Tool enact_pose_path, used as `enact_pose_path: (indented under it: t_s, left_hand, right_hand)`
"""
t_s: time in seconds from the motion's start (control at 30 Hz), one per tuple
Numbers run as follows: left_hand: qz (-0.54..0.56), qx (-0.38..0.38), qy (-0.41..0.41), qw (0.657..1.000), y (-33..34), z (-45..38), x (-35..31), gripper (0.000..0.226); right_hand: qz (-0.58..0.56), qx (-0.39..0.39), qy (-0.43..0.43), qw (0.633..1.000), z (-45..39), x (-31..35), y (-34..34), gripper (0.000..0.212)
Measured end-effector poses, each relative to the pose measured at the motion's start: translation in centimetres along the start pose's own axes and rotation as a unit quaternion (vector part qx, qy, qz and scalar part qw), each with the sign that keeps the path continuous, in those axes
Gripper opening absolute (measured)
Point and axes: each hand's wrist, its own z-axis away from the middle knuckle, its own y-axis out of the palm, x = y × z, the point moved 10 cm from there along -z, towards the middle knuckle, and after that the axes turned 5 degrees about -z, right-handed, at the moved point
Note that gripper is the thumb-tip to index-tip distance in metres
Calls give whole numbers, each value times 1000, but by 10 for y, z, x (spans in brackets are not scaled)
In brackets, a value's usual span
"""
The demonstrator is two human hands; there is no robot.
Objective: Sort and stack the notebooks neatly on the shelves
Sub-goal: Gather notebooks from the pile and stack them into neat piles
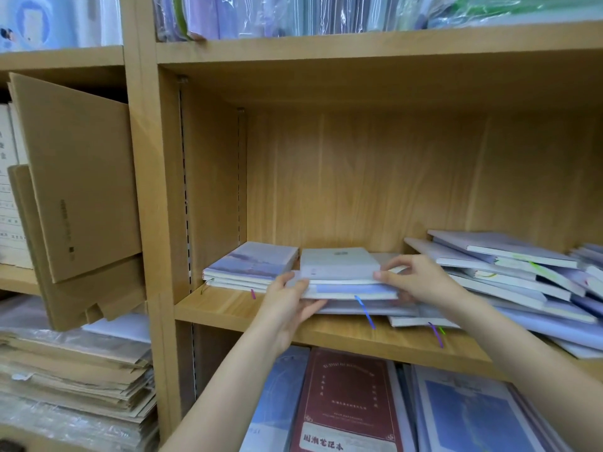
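Both hands at the middle shelf [326, 334] of a wooden bookcase, on a small stack of notebooks [346, 282] lying flat near the shelf's front edge. Left hand [287, 305] cupped round the stack's left end, thumb on top, fingers curled beneath the lower books. Right hand [414, 282] gripping the stack's right end, thumb and forefinger pinching the upper, pale grey notebook [339, 261] at its corner. Blue ribbon [365, 309] hanging from the stack over the shelf edge. Just to the left, touching or nearly touching the stack, a neater pile of lilac-covered notebooks [251, 264] against the side wall, a purple ribbon [253, 293] poking out below. To the right, an untidy heap of lilac and white notebooks [509, 272], slanted and fanned over one another, some jutting past the shelf front; purple and green ribbons [437, 334] dangling beneath. On the shelf below, a dark red notebook [346, 402] with pale lettering lying flat between blue-covered ones [470, 415]. On the shelf above, plastic-wrapped items [326, 14] standing upright. In the left bay, a brown cardboard box [78, 177] tilted outward, with stacked brown envelopes [75, 370] under it.
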Motion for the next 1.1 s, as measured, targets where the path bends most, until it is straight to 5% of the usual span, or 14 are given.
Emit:
enact_pose_path:
  t_s: [0.47,0.6,0.77,0.87,1.0,1.1]
  left_hand:
    - [-102,129,193,967,10,4,-58,57]
    - [-22,76,161,984,-13,-6,-59,48]
    - [20,13,116,993,-35,-9,-39,42]
    - [15,-16,82,996,-39,-11,-26,38]
    - [28,-49,80,995,-42,-14,-23,34]
    - [29,-69,115,990,-58,-13,-38,32]
  right_hand:
    - [-228,-17,55,972,-28,-12,20,46]
    - [-264,7,65,962,-37,-2,28,28]
    - [-236,-13,89,968,-44,-7,29,43]
    - [-227,-32,82,970,-41,0,21,17]
    - [-219,-40,79,972,-39,6,15,14]
    - [-233,-60,86,967,-42,4,7,42]
